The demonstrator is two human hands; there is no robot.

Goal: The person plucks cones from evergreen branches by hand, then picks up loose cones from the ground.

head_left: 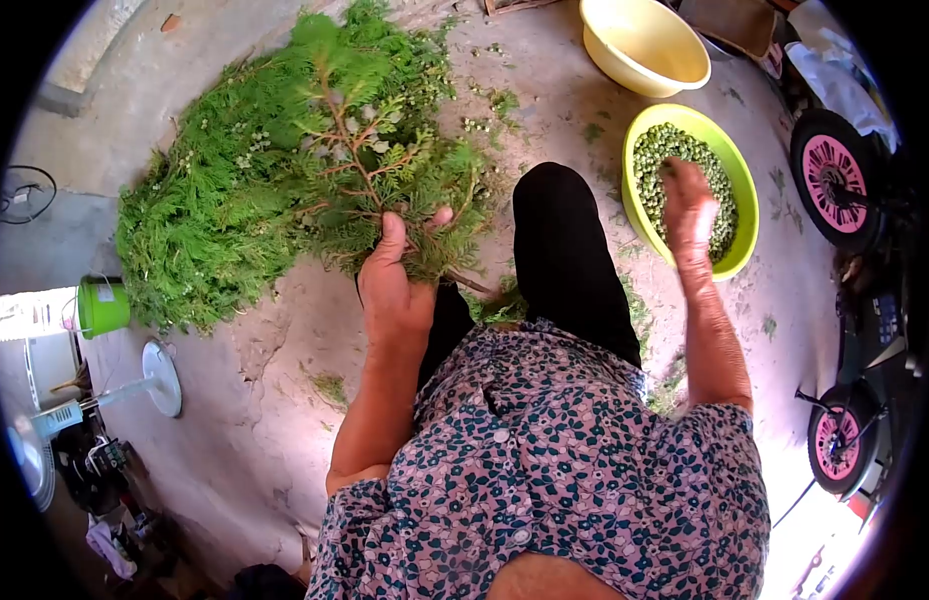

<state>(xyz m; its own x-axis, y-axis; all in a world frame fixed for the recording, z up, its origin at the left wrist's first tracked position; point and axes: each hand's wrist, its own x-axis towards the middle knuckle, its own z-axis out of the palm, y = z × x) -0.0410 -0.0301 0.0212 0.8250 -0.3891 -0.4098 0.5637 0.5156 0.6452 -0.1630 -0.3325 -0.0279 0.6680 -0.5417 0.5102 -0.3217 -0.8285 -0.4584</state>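
My left hand [399,270] is closed around the stem of a leafy evergreen branch [356,165], which has reddish twigs and small pale green cones. The branch points up and away from me, above my left knee. My right hand [688,205] is over the lime-green basin [752,215], its fingers curled together; whatever they may hold is hidden. Small round green cones [674,150] fill the bottom of that basin. Beyond the held branch, a large heap of cut evergreen branches [204,220] lies on the floor.
A pale yellow basin [634,45] stands behind the lime-green one. Loose cones and sprigs are scattered on the concrete floor [274,380]. At left are a green bucket [104,305] and a white fan [162,380]; at right, a bike with pink wheels [834,180].
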